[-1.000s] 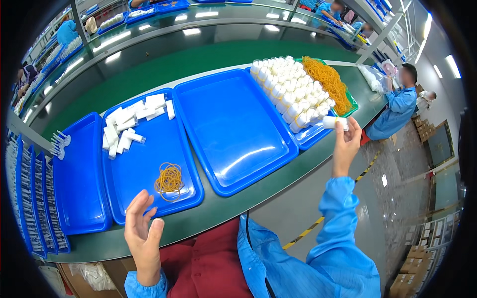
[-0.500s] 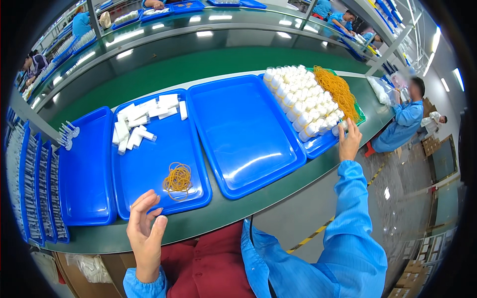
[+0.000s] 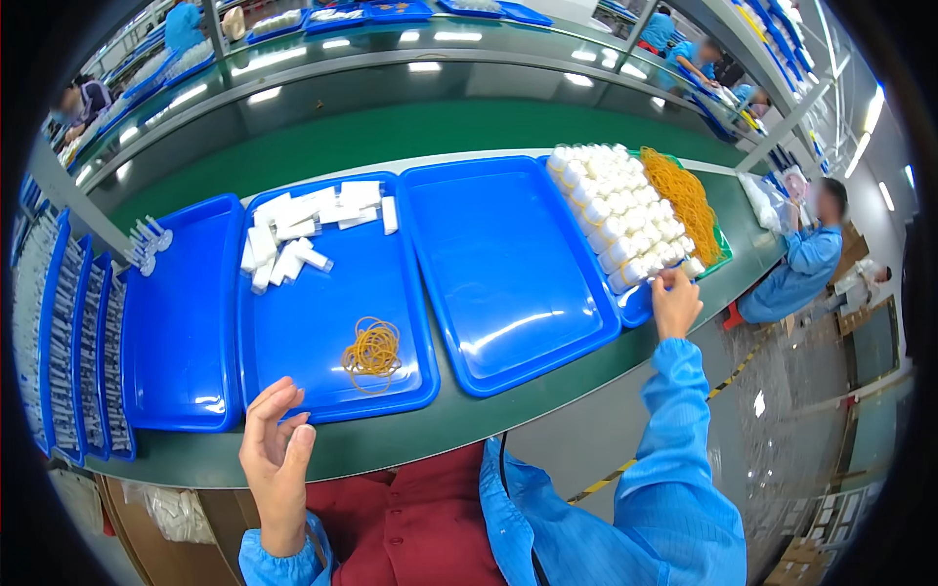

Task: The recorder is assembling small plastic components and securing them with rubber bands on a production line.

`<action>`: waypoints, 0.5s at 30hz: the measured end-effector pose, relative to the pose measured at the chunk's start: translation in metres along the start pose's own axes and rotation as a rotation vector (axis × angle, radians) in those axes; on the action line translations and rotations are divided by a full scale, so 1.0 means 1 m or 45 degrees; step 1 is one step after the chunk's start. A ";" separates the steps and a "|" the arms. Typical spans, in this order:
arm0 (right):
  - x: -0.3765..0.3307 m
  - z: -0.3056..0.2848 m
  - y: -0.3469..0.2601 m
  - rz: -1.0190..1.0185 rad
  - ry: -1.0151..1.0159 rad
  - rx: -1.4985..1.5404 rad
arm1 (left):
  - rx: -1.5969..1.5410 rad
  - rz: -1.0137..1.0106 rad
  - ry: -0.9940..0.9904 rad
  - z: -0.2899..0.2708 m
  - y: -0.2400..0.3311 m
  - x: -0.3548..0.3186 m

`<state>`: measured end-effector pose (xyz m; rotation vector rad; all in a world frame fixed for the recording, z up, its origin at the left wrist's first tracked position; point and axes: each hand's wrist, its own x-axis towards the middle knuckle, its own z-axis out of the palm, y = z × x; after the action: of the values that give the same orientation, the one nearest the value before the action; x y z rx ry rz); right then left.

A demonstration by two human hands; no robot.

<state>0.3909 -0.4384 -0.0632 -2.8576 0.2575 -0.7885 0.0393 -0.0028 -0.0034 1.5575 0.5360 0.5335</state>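
White plastic bottles (image 3: 625,220), light, rigid and likely slick, crowd the far-right tray; your right hand (image 3: 674,301) pinches one at the near edge. Grip its body. Your left hand (image 3: 277,449) hovers open, empty.

On the bench (image 3: 430,430) in front of me, four trays sit side by side. The second tray from my left (image 3: 322,322) holds small boxes (image 3: 303,230) at its far end and rubber bands (image 3: 372,352) nearer me. Right of it lies a bare tray (image 3: 503,264), then the tray packed with bottles (image 3: 625,220), whose near edge my right hand (image 3: 674,303) touches.
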 end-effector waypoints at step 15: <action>0.002 -0.062 -0.063 -0.562 0.164 0.618 | 0.257 0.184 0.016 -0.069 0.002 0.028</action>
<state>0.3683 -0.3851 0.0033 -2.4209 -0.5012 -0.9519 0.0180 0.0686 0.0022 1.7958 0.5014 0.6140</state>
